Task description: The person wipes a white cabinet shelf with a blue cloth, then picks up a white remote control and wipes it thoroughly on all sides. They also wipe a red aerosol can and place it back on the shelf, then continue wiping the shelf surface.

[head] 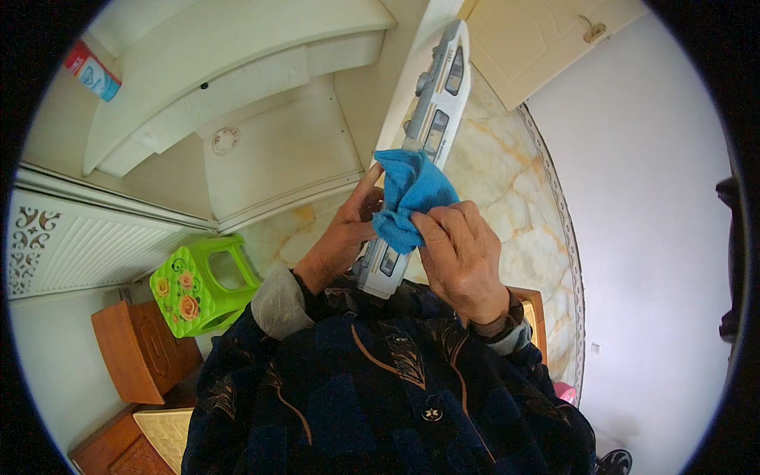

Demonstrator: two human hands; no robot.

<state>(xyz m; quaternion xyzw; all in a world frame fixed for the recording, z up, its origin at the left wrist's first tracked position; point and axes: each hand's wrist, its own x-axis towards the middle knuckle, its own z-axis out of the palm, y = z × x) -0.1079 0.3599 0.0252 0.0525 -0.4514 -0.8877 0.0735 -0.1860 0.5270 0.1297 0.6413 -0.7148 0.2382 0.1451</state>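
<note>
A long white and grey toy train [452, 116] with dark-framed side windows is held up before my chest, its far tapered end pointing away from me. My left hand [341, 234] grips it around the middle from the left, part of the fingers hidden behind cloth and toy. A blue cloth [412, 187] lies draped over the train's middle and covers that stretch. Pinched between the thumb and fingers of my right hand [460, 252] is the cloth's near right part. The train's near end [377, 279] sticks out below the cloth, close to my patterned dark jacket [356, 380].
At left, a green plastic stool [196, 285] with printed flowers stands near a brown wooden cabinet [145, 350]. Open cream shelving [279, 160] rises ahead, with a red and blue container [92, 71] at its far left. Marbled floor tiles [504, 172] run along a white wall [647, 196].
</note>
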